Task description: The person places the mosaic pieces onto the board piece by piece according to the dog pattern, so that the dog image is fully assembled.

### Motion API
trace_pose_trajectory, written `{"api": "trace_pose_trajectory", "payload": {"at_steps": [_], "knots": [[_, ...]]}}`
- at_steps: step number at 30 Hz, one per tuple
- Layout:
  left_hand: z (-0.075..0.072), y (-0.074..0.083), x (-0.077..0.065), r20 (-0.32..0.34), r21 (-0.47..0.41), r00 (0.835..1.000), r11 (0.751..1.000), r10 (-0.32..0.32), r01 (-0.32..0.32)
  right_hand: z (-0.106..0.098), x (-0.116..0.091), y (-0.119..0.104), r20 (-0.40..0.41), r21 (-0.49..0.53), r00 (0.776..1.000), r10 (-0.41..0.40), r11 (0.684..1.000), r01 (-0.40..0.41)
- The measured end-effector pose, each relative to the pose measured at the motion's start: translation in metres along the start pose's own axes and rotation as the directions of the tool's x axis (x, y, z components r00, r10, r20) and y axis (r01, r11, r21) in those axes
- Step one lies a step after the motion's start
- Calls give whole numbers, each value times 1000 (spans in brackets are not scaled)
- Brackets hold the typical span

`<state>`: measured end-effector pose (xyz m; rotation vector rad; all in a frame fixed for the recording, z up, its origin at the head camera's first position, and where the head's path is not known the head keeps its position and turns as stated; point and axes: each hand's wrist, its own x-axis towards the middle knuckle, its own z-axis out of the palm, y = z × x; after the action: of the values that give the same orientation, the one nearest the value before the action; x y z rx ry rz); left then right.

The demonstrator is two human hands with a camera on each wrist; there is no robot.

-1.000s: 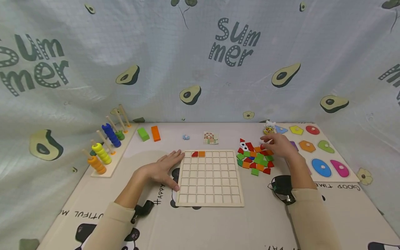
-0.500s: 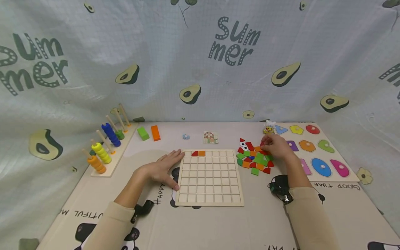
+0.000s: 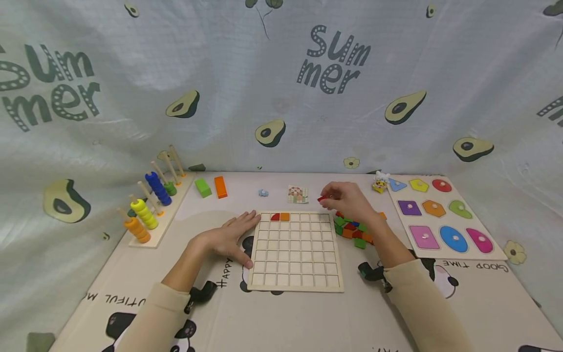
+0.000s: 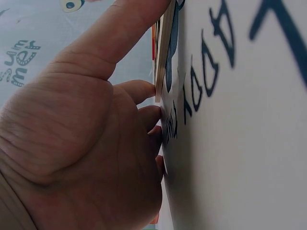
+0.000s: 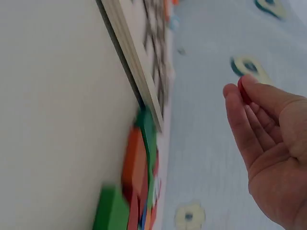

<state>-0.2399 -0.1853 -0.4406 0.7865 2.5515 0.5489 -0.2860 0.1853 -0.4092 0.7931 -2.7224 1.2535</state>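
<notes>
Right grip [image 3: 352, 201]: red piece [image 3: 322, 198] lengthwise leftward

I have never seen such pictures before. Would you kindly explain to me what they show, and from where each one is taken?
There is no machine here, only a person's two bare hands. The wide picture comes from a camera on the head, looking forward and down; each closer picture comes from a camera on one wrist. On the table lies a wooden grid board, with a red tile and an orange tile in its farthest row. The left hand touches the board's left edge. The right hand pinches a small red piece. Loose coloured pieces lie beside the board. Farther left is a ring stacker; farther right, a shape puzzle.
</notes>
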Motion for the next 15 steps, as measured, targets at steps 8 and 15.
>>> {"api": "trace_pose_trajectory", "payload": {"at_steps": [8,15], "knots": [[1,-2,1,-2,12,1000,1000,12,-12,52,37,-18,146,-147,985,-97,982,119],[0,-2,0,-2,10,1000,1000,12,-12,69,44,-15,215,-273,971,-104,948,163]]}}
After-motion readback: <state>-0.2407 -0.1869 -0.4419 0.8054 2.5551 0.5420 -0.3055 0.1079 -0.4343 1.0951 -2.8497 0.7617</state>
